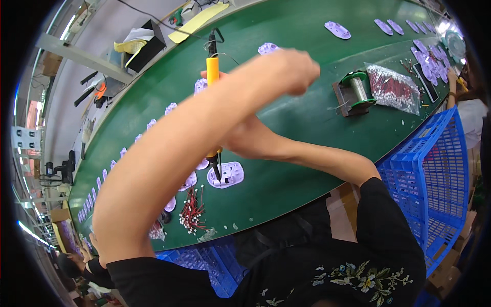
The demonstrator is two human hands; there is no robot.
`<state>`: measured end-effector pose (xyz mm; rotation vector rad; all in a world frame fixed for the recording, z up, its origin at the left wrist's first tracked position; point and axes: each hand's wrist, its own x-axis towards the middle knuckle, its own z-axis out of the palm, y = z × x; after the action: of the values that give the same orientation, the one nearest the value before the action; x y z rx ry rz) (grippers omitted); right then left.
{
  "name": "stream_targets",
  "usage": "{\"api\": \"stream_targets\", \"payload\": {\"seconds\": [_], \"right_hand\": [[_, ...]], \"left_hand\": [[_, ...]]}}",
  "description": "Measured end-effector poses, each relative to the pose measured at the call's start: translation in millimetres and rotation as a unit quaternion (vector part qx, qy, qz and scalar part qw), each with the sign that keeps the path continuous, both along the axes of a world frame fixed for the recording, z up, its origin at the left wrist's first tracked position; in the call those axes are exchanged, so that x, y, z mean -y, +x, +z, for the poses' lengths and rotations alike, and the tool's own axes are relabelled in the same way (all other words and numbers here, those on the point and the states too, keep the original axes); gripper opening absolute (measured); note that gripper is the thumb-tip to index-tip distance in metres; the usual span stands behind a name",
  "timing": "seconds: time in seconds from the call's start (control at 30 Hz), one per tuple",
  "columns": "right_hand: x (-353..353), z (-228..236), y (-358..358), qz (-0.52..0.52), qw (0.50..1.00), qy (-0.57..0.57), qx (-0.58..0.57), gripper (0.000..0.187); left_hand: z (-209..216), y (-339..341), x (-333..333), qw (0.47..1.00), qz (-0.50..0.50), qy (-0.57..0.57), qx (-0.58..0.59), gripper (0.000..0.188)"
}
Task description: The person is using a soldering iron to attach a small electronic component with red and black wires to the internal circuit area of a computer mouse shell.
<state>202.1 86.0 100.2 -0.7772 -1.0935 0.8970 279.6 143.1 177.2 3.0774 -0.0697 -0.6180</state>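
A light purple plastic shell (232, 175) lies on the green bench with its hollow inside facing up. Standing upright over it is a yellow electric screwdriver (213, 70), its black lower end down at the shell. My right hand (246, 137) is closed around the screwdriver; my left forearm crosses in front and hides most of those fingers. My left hand (292, 71), blurred by motion, is curled like a fist above the bench, well right of the screwdriver. Whatever it may hold is hidden. Red wires with white connectors (192, 212) lie in a bunch nearer me.
More purple shells (171, 108) line the bench's left side, others (337, 29) its far right. A green wire spool (356, 89) stands beside a clear bag of red wires (393, 88). Blue crates (434, 169) border the bench. Another person's hand (452, 79) shows at right.
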Motion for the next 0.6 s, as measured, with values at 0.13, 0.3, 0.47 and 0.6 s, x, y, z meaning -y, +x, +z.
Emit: {"api": "stream_targets", "payload": {"seconds": [0.13, 0.3, 0.47, 0.6], "right_hand": [[7.2, 6.4, -12.6, 0.088, 0.987, -0.020, -0.135, 0.088], [14.6, -12.3, -29.7, 0.139, 0.973, -0.065, -0.172, 0.089], [14.2, -14.7, -38.3, 0.151, 0.974, -0.083, -0.146, 0.088], [15.0, -10.5, -37.3, 0.156, 0.976, -0.102, -0.113, 0.089]], "left_hand": [[44.6, 14.4, -48.4, 0.969, 0.091, -0.174, 0.148, 0.016], [68.6, 8.5, -75.5, 0.956, 0.068, -0.204, 0.201, 0.022], [90.8, -28.5, -53.6, 0.964, 0.101, -0.196, 0.150, 0.031], [109.1, -48.7, -49.2, 0.954, 0.128, -0.224, 0.154, 0.035]]}}
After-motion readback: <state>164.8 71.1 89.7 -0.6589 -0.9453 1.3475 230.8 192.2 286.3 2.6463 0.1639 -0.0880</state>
